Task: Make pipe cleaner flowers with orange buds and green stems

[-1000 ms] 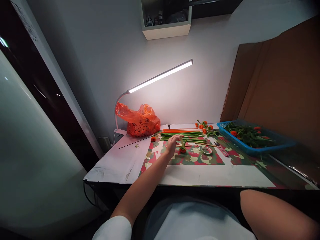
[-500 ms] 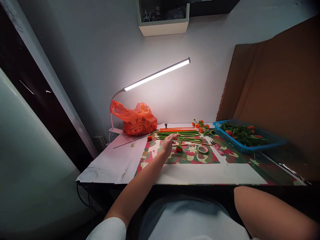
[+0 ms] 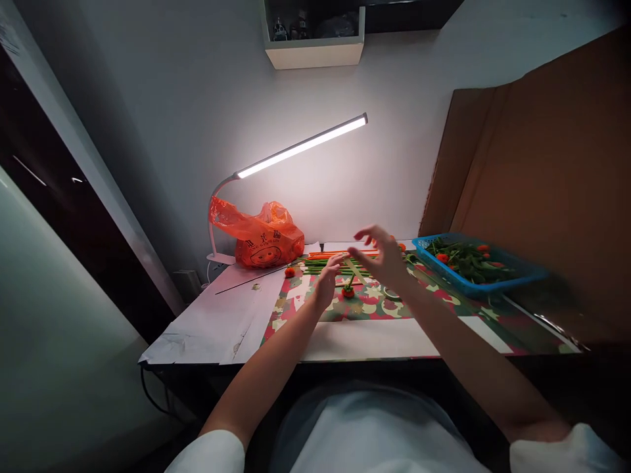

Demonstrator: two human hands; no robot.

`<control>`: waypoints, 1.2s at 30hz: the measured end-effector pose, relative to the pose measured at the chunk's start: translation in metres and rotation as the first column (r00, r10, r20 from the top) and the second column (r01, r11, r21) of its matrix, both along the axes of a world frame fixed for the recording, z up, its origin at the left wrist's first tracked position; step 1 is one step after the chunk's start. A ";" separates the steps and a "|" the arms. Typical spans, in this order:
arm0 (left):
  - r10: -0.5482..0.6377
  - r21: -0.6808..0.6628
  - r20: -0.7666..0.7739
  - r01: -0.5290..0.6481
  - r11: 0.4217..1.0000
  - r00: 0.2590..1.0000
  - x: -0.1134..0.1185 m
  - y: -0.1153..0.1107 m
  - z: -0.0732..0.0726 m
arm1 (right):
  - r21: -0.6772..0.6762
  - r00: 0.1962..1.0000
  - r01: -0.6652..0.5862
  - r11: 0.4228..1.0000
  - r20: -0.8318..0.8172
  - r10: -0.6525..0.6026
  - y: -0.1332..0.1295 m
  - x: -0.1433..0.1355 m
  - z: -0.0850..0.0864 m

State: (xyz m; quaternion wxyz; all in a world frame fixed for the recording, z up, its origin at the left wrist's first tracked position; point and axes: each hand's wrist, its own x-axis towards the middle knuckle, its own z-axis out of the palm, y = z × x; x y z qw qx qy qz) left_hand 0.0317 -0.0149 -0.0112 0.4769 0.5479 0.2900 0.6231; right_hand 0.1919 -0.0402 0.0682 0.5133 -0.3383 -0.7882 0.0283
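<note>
Left hand (image 3: 326, 282): pinching a pale strip (image 3: 355, 270) — near the orange flower (image 3: 348, 292)
Right hand (image 3: 382, 261): newly arrived, fingers spread — apparently empty
Strip work: both hands can now share it

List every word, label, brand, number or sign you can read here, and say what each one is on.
"光": middle of the dark characters on the crinkled orange-red plastic bag; the characters beside it are too creased to read surely.
Smaller Latin lettering below them on the bag: too small and distorted to quote.
Faint dark marks, top left, on the pale grey upright trim: too blurred to read.
</note>
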 end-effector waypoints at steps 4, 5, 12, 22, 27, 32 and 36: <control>0.013 0.059 -0.080 -0.008 0.998 0.997 0.000 -0.004 0.003 | -0.146 0.997 0.029 0.989 -0.068 -0.039 0.011 -0.004 -0.032; 0.017 0.063 -0.107 -0.010 0.998 0.994 0.000 -0.005 0.004 | -0.192 0.995 0.018 0.981 -0.098 -0.037 0.014 -0.005 -0.041; 0.053 0.127 -0.243 -0.022 0.992 0.969 0.000 -0.003 0.002 | -0.291 0.986 -0.138 0.947 -0.132 0.104 0.025 -0.001 -0.066; 0.443 0.136 -0.533 -0.444 0.886 0.721 -0.020 0.023 -0.005 | -0.199 0.960 -0.041 0.979 0.264 0.093 0.029 0.013 -0.074; 0.344 0.195 -0.675 -0.292 0.936 0.653 -0.027 0.018 -0.001 | -0.219 0.917 -0.040 0.975 0.380 0.123 0.032 0.018 -0.079; 0.226 0.189 -0.773 -0.125 0.974 0.593 -0.025 0.008 0.000 | -0.217 0.883 0.010 0.976 0.460 0.093 0.032 0.017 -0.082; 0.184 0.190 -0.789 -0.051 0.980 0.586 -0.025 0.009 -0.003 | -0.211 0.871 0.032 0.977 0.485 0.076 0.032 0.015 -0.083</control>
